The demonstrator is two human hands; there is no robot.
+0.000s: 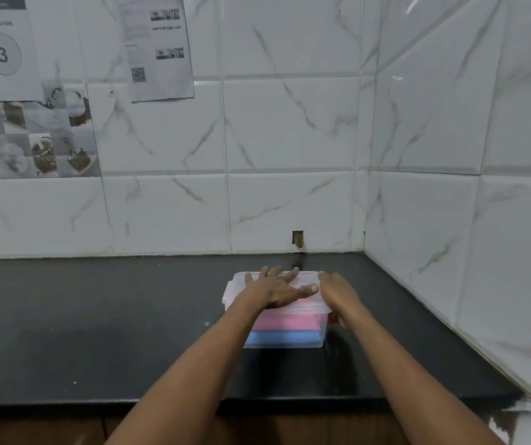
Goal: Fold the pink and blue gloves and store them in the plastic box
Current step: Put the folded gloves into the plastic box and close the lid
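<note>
A clear plastic box stands on the black counter with its lid on top. Through its front wall I see the folded pink gloves lying on the folded blue gloves. My left hand lies flat on the lid, fingers spread. My right hand rests on the lid's right edge, fingers curled down over the box's right side near a red clip.
The black counter runs along a white marble-tiled wall and meets a side wall on the right. Printed papers hang on the back wall at upper left. A small hole sits in the tile just behind the box.
</note>
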